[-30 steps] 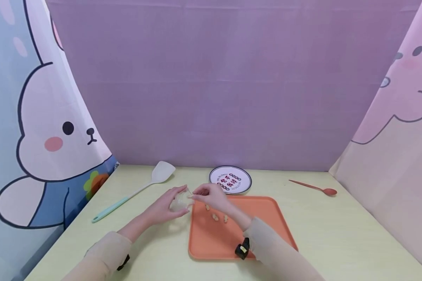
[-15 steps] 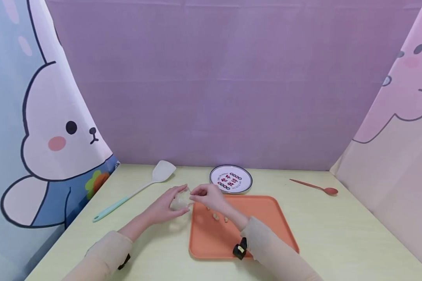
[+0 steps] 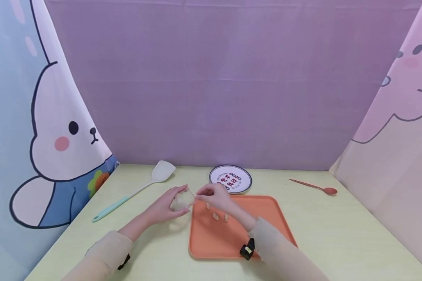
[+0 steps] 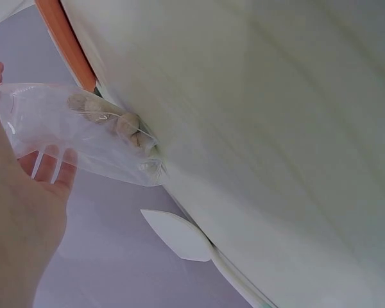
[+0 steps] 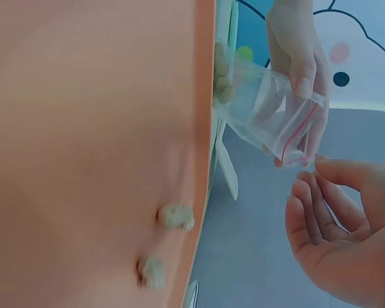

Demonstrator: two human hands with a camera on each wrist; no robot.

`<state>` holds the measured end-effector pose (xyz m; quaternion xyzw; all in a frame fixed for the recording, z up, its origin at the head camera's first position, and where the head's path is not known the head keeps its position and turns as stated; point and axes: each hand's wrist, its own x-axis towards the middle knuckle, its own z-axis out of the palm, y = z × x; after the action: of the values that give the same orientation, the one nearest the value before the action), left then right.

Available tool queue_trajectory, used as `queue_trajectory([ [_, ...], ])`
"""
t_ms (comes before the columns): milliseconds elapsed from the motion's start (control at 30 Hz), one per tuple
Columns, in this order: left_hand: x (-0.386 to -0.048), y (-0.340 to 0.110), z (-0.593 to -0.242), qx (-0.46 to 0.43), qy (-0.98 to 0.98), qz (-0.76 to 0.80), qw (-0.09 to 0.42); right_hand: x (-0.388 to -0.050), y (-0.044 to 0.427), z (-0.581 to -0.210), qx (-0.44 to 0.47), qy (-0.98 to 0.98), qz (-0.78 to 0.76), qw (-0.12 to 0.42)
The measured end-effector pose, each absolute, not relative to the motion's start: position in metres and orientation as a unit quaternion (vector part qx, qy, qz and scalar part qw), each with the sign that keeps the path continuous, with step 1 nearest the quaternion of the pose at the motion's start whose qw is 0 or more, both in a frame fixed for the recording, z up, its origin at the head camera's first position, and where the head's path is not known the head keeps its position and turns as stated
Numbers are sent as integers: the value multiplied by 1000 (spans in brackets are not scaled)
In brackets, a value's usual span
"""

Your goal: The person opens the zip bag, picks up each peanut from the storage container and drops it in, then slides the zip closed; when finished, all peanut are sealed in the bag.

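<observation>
As hands hold a bag, plate lettering shows.

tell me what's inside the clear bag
Tan, peanut-like pieces lie bunched near the closed end of the clear bag. They overlap, partly hiding one another, so their number is unclear.

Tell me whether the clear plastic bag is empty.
No, the left wrist view shows several pale brown pieces lying inside the clear plastic bag.
</observation>
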<state>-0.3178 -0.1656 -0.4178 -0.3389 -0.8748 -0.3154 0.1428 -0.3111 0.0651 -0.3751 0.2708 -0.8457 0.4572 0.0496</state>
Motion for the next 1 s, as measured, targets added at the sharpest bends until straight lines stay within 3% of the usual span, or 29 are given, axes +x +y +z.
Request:
queue_trajectory([
  [400,-316,-167,-417,-335,-883,-301,135,-301,99,-375,254,-862,435,58],
  [867,-315,-165,-417,-332,-884,-303,127,-286,138,-392,238,-889,387,-53],
  [1000,-317,-165,-418,-333,-884,-302,126,-283,146,-395,261,-899,347,-61],
])
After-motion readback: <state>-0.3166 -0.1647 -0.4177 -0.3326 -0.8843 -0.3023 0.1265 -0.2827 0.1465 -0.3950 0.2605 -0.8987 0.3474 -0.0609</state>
